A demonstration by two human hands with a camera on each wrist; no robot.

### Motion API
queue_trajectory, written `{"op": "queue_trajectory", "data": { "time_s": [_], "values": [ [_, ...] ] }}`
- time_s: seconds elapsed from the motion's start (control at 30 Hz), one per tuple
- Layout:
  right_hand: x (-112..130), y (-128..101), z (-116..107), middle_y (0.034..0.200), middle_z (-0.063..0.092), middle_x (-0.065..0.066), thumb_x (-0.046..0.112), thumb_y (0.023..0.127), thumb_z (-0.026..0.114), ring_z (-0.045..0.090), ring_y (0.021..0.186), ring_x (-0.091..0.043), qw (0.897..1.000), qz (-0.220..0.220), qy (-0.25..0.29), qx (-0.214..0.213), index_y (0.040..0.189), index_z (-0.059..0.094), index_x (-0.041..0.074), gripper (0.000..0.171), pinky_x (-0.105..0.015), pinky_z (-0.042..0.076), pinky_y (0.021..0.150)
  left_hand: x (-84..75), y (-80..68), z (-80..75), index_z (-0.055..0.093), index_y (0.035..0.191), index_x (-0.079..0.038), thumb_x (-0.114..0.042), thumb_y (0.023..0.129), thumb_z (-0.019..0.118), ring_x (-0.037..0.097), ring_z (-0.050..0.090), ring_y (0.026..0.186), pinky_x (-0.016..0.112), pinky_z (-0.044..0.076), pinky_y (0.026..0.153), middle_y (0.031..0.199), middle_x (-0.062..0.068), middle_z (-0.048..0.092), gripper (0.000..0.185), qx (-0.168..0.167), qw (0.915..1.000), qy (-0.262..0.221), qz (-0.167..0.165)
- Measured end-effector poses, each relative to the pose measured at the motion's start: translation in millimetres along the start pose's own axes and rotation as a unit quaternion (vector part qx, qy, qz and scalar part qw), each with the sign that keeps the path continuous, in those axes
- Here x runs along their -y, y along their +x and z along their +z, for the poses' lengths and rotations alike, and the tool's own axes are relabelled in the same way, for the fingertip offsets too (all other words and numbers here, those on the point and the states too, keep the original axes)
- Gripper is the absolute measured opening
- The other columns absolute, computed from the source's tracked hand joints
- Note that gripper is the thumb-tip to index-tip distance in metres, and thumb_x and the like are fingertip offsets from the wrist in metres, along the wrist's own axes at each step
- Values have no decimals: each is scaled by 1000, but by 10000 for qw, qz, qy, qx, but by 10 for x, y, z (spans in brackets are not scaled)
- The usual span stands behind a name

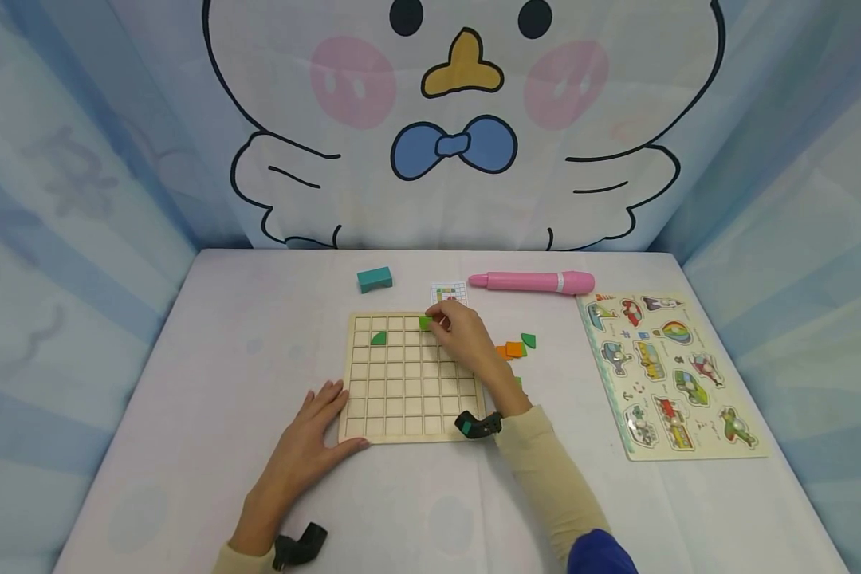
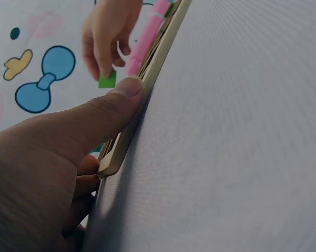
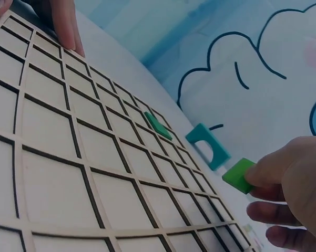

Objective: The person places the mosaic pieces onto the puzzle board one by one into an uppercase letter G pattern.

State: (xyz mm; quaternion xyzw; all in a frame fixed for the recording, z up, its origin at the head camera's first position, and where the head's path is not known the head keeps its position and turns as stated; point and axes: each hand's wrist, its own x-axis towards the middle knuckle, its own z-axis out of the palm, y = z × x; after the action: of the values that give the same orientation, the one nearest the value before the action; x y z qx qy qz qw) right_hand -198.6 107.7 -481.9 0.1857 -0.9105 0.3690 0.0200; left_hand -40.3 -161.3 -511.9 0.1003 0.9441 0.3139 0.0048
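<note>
The right hand [image 1: 462, 335] pinches a green tile [image 1: 426, 323] over the grid board [image 1: 409, 383] (top row); the left hand [image 1: 308, 442], fingers spread, steadies its near-left corner on the desk [image 1: 208, 359].

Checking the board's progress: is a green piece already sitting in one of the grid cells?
Yes, a green quarter-round piece lies in a cell of the wooden grid board.

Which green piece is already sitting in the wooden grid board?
The dark green quarter-round piece, near the board's top-left corner. The bright green square is pinched in the right hand, and another dark green piece lies off the board.
</note>
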Motion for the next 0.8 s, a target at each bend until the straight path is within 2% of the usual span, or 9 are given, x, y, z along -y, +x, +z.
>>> {"op": "queue_trajectory", "data": {
  "time_s": [0.13,0.43,0.8],
  "values": [
    [47,32,104,100,70,-5,16,98,64,58,82,-16,9999,17,-68,137,113,70,8,18,-26,53,72,5,5,2,51,145,-1,-46,78,83,32,35,150,50,24,127,156,15,45,86,-7,10000,-19,10],
    [107,83,309,101,71,-4,18,98,66,61,84,-15,9996,-67,21,259,111,71,9,17,-28,55,74,11,13,14,51,145,-2,-48,79,82,32,35,150,50,24,127,156,14,45,87,17,10000,11,-36],
    [139,92,418,101,72,-4,18,97,66,61,83,-14,9992,-150,-104,359,111,71,9,17,-26,55,73,9,12,3,51,145,-2,-47,78,82,32,35,150,50,24,128,156,14,45,86,12,10000,-11,-16]
  ]
}}
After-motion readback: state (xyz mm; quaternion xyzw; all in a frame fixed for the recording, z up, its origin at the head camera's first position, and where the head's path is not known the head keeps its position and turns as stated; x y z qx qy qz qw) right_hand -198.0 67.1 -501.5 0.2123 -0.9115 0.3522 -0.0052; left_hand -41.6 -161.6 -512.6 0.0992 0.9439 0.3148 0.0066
